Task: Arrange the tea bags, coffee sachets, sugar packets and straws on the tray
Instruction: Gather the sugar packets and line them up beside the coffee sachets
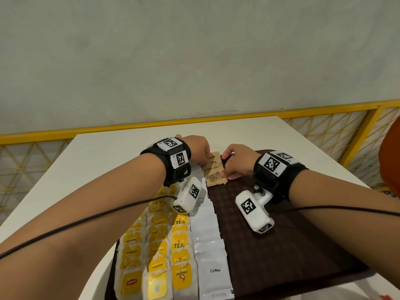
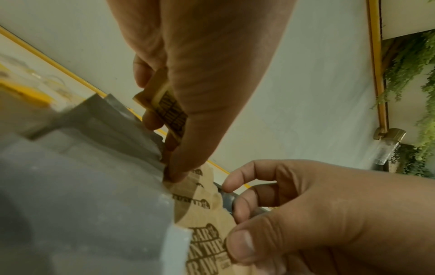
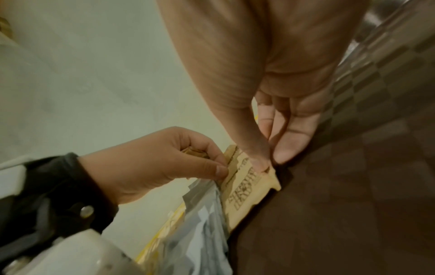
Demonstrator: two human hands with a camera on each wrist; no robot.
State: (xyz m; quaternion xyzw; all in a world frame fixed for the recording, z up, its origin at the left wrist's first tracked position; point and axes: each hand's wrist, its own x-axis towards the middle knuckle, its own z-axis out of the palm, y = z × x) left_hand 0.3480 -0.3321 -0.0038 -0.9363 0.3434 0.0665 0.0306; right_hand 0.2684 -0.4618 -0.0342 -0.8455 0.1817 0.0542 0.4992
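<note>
Brown sugar packets lie overlapping in a short column at the far end of the dark checkered tray. My left hand holds a small stack of sugar packets in its curled fingers, and its thumb presses on the laid column. My right hand pinches the right edge of the nearest laid packet between thumb and fingers. White coffee sachets form a column left of the sugar. Yellow tea bags fill three columns at the tray's left.
The tray sits on a white table with a yellow railing and a grey wall behind it. The tray's right half shows bare checkered surface. Something red peeks in at the bottom right corner. An orange shape fills the right edge.
</note>
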